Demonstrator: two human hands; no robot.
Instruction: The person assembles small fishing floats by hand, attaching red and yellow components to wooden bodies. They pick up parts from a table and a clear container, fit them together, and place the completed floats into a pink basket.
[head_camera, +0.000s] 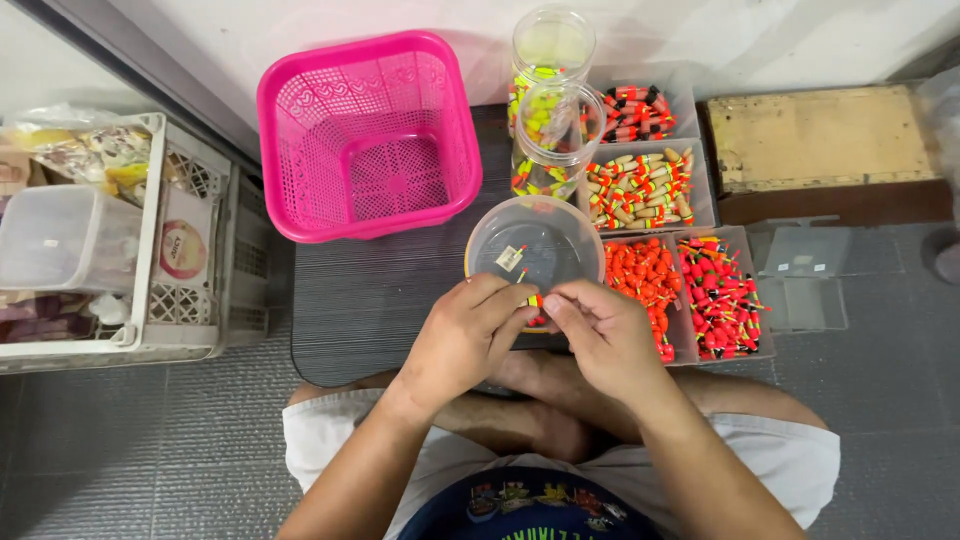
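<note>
item: small fishing float (537, 300), red, yellow and black, pinched between the fingertips of both hands at the centre of the view. left hand (462, 340) is closed on it from 9 o'clock; right hand (603, 338) is closed on it from 3 o'clock. the float is held just over the near rim of a clear round tub (480, 255), in which 1 more float and a small white tag are seen.

surroundings: at 12 o'clock, 2 clear jars (553, 100) partly filled with yellow-green floats; at 2 o'clock, clear trays (700, 190) of striped floats; at 3 o'clock, trays of orange and red floats (680, 290); at 11 o'clock, a pink basket (300, 110); at 9 o'clock, a white crate (150, 220) holding a lidded box and packets.

risk, judged: the float is small and held only at the tips, so it could slip and drop outside the tub, or be mixed into the orange tray just beside it. the jars stand close together and could be knocked by a reaching arm.

surface and room: a dark ribbed mat (370, 300) is laid on grey textured floor tiles (130, 440); a pale wall runs along the top. the person is seated cross-legged.
</note>
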